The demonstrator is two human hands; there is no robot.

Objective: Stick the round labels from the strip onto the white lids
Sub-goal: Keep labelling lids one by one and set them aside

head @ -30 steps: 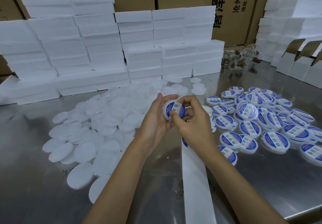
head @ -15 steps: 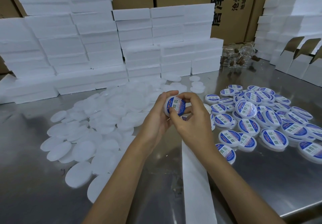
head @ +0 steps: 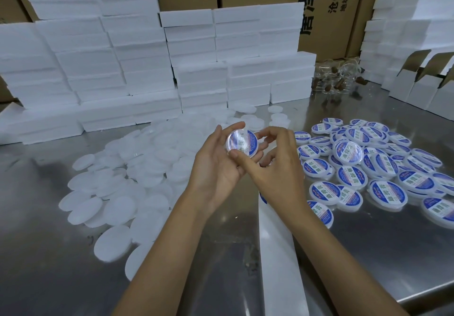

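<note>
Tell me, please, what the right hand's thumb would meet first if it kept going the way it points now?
The right hand aims its thumb up and left, so it would likely press the labelled lid held in the left hand; it looks nearly touching already, though depth is unclear.

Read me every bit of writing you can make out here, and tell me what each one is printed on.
"唐泽A": brown cardboard box at the back, large vertical characters.
"沧州" and "地址:": same box, smaller column; the rest is cut off.
"助焊膏": round labels on the finished lids at right.
Lid in the left hand: label blurred by glare.
Small print on labels: too small to read.
</note>
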